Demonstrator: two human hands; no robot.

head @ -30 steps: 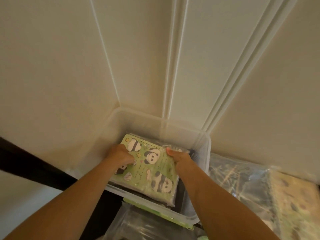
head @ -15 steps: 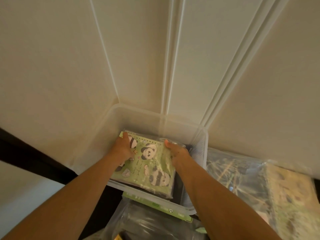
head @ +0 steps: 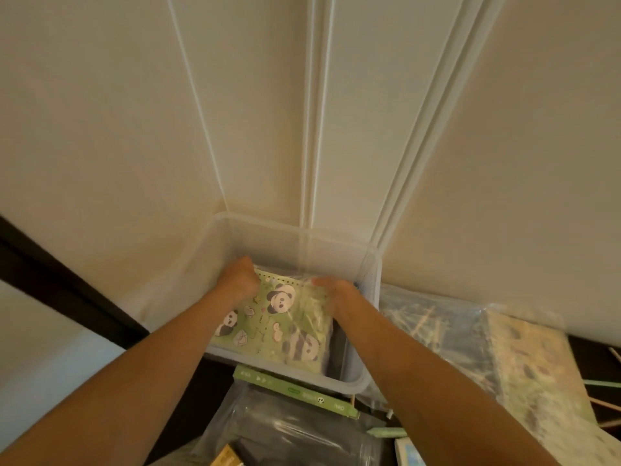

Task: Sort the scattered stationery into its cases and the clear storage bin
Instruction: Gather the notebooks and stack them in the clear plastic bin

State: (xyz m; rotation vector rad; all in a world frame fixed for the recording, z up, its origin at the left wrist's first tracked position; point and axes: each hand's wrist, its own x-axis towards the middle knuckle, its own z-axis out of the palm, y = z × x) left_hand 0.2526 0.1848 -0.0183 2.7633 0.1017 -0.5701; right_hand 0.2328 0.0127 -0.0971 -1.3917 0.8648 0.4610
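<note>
A clear storage bin point(head: 295, 242) stands against the wall. Inside it lies a green spiral notebook with panda pictures point(head: 279, 322), wrapped in clear film. My left hand point(head: 240, 280) is curled at the notebook's far left corner, its fingers hidden under the knuckles. At the far right edge of the notebook is my right hand point(head: 332, 290), fingers reaching down along the side. Both forearms reach into the bin from below.
A green flat box point(head: 295, 391) lies just in front of the bin. Below it sits a clear pouch with dark contents point(head: 292, 435). Right of the bin lie plastic-wrapped notebooks point(head: 477, 344) and some pencils point(head: 601, 385). A dark table edge runs at the left.
The notebook has sunk deeper into the bin and lies flatter. Both hands have slid toward its far corners, the left one curling at the top left.
</note>
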